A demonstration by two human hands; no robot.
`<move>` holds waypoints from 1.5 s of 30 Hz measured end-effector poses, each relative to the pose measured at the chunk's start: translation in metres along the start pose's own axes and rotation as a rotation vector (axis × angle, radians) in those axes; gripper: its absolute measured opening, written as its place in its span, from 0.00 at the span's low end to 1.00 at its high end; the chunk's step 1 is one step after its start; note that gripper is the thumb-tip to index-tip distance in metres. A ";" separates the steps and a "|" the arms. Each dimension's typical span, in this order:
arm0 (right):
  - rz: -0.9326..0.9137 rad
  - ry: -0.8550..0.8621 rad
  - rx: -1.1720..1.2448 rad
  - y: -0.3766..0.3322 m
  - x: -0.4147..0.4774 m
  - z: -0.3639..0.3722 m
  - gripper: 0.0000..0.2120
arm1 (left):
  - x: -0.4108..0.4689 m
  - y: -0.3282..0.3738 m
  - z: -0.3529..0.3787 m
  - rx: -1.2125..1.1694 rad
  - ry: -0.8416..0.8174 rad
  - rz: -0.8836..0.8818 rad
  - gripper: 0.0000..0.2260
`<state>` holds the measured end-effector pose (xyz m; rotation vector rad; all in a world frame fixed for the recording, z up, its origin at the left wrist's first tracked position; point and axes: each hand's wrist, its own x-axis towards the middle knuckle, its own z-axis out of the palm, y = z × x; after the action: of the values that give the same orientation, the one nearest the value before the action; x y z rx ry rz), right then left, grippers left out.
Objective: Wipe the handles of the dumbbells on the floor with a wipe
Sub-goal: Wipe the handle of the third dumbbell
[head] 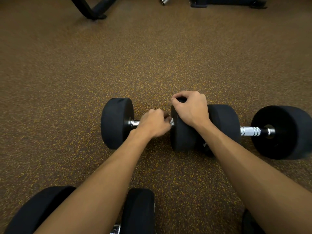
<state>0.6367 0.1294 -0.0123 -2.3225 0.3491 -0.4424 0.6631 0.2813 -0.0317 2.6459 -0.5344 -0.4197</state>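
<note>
Two black round-headed dumbbells lie end to end on the speckled floor. My left hand (152, 123) is closed around the chrome handle (134, 123) of the left dumbbell (116, 123). A small pale scrap, apparently the wipe (171, 121), shows at its fingertips against the inner head. My right hand (190, 107) grips the top of that dumbbell's right head (181, 139). The right dumbbell (283, 132) lies untouched, with its knurled handle (250, 131) bare. Most of the wipe is hidden.
A third dumbbell (138, 211) lies near me at the bottom, under my left forearm. A dark object (249, 223) pokes in at the bottom right. Black machine feet (94, 10) and a base (228, 2) stand at the far edge. Brown rubber floor (152, 56) lies between.
</note>
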 end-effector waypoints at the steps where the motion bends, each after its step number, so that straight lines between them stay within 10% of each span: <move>1: -0.001 0.004 -0.001 0.000 0.000 0.000 0.08 | 0.001 -0.003 0.000 0.025 0.000 -0.009 0.16; 18: -0.002 0.002 0.005 -0.002 -0.001 0.000 0.08 | -0.012 -0.026 0.011 -0.459 0.256 0.110 0.05; 25: -0.001 0.018 -0.006 -0.001 0.000 0.002 0.08 | -0.018 -0.026 0.028 -0.343 0.375 0.386 0.06; 45: 0.002 0.020 0.003 0.001 -0.001 0.002 0.08 | -0.026 -0.023 0.032 -0.230 0.350 0.351 0.11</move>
<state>0.6361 0.1303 -0.0141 -2.3166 0.3599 -0.4647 0.6353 0.3014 -0.0640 2.2723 -0.7635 0.0838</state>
